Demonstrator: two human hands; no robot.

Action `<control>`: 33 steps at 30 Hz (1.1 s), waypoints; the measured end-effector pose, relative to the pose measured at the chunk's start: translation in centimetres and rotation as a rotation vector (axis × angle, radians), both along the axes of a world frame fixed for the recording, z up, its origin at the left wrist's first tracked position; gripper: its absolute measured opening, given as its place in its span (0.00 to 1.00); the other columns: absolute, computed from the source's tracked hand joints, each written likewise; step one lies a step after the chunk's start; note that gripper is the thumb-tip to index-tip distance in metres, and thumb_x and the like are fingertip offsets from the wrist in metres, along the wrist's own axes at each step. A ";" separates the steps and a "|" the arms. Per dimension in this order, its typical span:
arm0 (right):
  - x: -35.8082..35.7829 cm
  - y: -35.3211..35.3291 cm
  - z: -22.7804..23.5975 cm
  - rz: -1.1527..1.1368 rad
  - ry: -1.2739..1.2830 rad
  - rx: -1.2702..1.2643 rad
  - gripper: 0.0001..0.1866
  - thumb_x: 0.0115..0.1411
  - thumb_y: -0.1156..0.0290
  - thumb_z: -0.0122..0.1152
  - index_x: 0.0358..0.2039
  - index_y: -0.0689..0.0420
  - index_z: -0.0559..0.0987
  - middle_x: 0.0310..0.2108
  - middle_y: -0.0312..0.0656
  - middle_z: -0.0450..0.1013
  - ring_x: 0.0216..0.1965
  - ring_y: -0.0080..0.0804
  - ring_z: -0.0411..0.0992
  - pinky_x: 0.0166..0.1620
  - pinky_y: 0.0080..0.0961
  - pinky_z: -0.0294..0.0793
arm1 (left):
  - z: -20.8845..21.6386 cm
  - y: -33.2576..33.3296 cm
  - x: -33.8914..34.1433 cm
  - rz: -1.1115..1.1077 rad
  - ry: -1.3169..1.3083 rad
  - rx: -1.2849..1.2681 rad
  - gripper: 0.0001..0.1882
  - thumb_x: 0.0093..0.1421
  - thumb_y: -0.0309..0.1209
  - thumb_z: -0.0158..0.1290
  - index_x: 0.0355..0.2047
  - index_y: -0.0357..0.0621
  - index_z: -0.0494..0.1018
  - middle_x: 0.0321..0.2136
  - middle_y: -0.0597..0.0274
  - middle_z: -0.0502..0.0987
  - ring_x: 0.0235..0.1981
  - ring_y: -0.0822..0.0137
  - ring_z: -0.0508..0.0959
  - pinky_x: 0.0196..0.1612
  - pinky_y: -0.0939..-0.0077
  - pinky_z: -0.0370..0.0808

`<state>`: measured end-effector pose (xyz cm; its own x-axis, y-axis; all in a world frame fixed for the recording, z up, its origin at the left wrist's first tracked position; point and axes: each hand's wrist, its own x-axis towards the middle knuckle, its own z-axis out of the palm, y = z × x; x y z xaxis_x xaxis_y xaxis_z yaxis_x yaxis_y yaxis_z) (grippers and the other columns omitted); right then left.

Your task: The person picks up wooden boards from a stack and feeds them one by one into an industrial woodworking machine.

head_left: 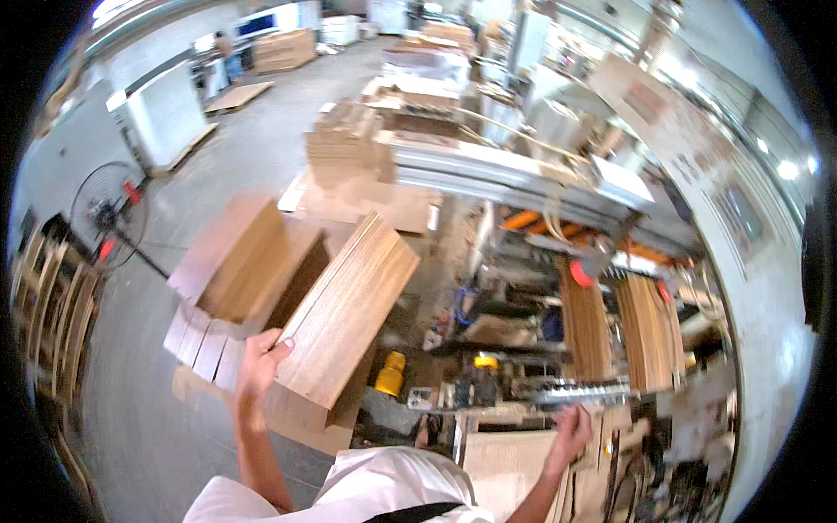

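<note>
My left hand (256,370) is closed on the near left edge of a light brown wooden board (353,309), its thumb lying on the top face. The board is tilted, its far end reaching up and to the right, beside a stack of wooden boards (248,270). My right hand (571,429) is held over the near side of the machine, fingers loosely bent and slightly blurred, with nothing visible in it. Past it, two groups of wooden boards, a left one (584,322) and a right one (648,336), stand in the machine (580,392).
Yellow motor-like parts (391,373) sit between the board stack and the machine. A control panel (741,213) hangs at the right. At the left are a black fan (109,213) and wooden pallets (61,314). Stacked brown panels (344,144) stand farther ahead.
</note>
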<state>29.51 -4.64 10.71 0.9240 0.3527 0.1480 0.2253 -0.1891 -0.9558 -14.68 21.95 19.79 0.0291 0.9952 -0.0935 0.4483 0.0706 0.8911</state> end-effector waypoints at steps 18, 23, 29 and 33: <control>-1.6 -2.3 0.2 0.309 0.801 0.190 0.20 0.60 0.70 0.57 0.50 0.65 0.70 0.31 0.46 0.76 0.23 0.36 0.77 0.25 0.27 0.77 | -10.1 -8.1 33.1 -0.710 -0.509 -0.713 0.20 0.68 0.35 0.47 0.51 0.29 0.70 0.46 0.58 0.76 0.43 0.68 0.75 0.48 0.75 0.71; 4.1 -3.7 -1.5 -0.160 0.743 0.298 0.19 0.56 0.73 0.60 0.48 0.63 0.71 0.30 0.44 0.76 0.21 0.34 0.74 0.25 0.27 0.76 | -9.8 -6.9 37.7 -0.990 -0.108 -0.020 0.23 0.60 0.37 0.58 0.50 0.32 0.70 0.35 0.50 0.81 0.35 0.61 0.81 0.40 0.68 0.76; 11.6 -4.7 -2.6 -0.131 0.485 0.244 0.20 0.58 0.81 0.55 0.53 0.58 0.71 0.32 0.41 0.72 0.22 0.25 0.68 0.26 0.23 0.71 | -12.5 -3.0 48.4 -0.818 -0.255 0.049 0.37 0.56 0.41 0.63 0.57 0.29 0.61 0.38 0.46 0.78 0.38 0.61 0.79 0.43 0.67 0.74; 15.9 -3.9 -4.0 -0.075 0.507 0.181 0.23 0.58 0.80 0.52 0.55 0.62 0.72 0.33 0.40 0.72 0.23 0.24 0.67 0.26 0.22 0.70 | -14.7 -2.8 55.1 -0.858 -0.393 -0.273 0.35 0.53 0.43 0.65 0.51 0.29 0.67 0.37 0.50 0.78 0.37 0.60 0.78 0.41 0.67 0.74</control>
<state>45.42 -8.53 6.74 0.9170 0.2931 -0.2706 -0.2802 -0.0093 -0.9599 40.47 19.14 5.12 0.8102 0.5676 -0.1461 0.1185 0.0856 0.9893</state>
